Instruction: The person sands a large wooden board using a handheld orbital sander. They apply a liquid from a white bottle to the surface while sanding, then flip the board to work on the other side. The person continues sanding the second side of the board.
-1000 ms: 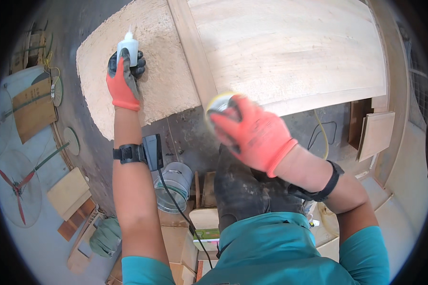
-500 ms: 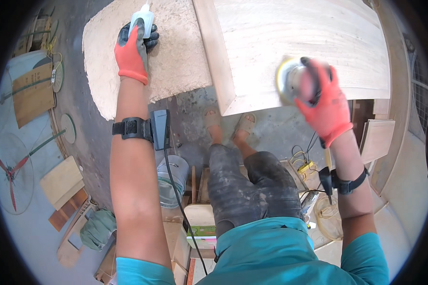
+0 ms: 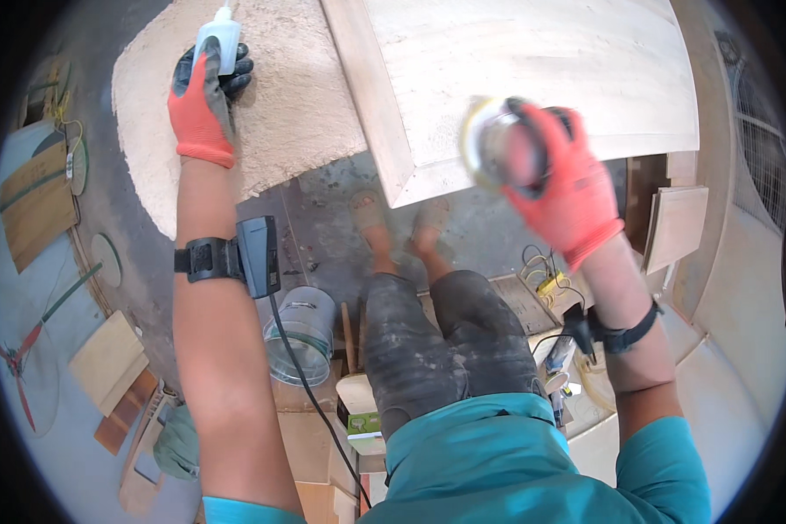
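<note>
A small white squeeze bottle with a narrow nozzle is gripped in my left hand, gloved in red with dark palm and fingers. That hand is over a rough, dust-coated tan surface. My right hand, in a matching glove, is closed round a handheld power sander. Motion blurs the sander, which has a round pad with a yellowish edge. It sits at the near edge of a pale wooden panel with a framed border; whether the pad touches the wood I cannot tell.
A clear plastic bucket stands on the floor left of my legs. Several loose boards and a fan with red blades are at the left. Wooden panels lean at the right, near a yellow power strip with cables.
My right hand has moved left with the sander along the panel's near edge. The whole view has shifted a little, so the bottle and my left hand appear further left.
</note>
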`<state>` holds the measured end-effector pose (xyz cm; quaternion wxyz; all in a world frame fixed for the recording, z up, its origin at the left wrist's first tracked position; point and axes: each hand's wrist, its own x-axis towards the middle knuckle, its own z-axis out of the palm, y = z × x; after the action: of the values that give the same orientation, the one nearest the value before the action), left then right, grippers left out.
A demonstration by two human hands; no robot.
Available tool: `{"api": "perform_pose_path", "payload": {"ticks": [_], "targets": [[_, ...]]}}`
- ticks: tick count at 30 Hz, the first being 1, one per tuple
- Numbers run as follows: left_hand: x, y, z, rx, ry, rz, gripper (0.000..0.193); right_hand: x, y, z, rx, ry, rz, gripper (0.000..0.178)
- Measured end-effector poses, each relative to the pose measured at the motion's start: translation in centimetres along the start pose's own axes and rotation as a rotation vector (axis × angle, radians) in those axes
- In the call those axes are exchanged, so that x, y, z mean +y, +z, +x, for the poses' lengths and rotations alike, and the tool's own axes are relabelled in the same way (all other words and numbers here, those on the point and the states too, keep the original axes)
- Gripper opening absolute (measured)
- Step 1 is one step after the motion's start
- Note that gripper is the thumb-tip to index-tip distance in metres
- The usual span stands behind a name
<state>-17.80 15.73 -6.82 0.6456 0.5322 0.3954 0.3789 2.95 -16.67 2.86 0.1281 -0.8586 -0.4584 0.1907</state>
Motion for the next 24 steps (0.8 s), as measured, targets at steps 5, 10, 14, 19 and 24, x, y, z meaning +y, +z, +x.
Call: {"api": "perform_pose_path", "payload": {"ticks": [5,10,14,19,24], "targets": [[0.2,-0.1,0.0,-0.037,-0.007,-0.042,0.036,8.9,-2.6,0.6,0.189,0.176,0.015,0.073],[0.5,0.6,-0.3,-0.047,-0.032,-0.077,0.036,14.0,-4.1,0.2,0.288,0.380,0.068,0.071],[0.5,0.7,-0.3,-0.089,-0.062,-0.089,0.037,13.6,-2.8,-1.7,0.521,0.142,0.336,0.068],[1.2,0.2,-0.4,-0.093,-0.101,-0.045,0.038,7.4,-5.5,1.2,0.947,-0.205,0.591,0.050],[0.3,0.3,0.6,-0.049,-0.135,-0.012,0.035,7.7,-14.0,5.5,1.115,-0.681,0.047,0.043]]}}
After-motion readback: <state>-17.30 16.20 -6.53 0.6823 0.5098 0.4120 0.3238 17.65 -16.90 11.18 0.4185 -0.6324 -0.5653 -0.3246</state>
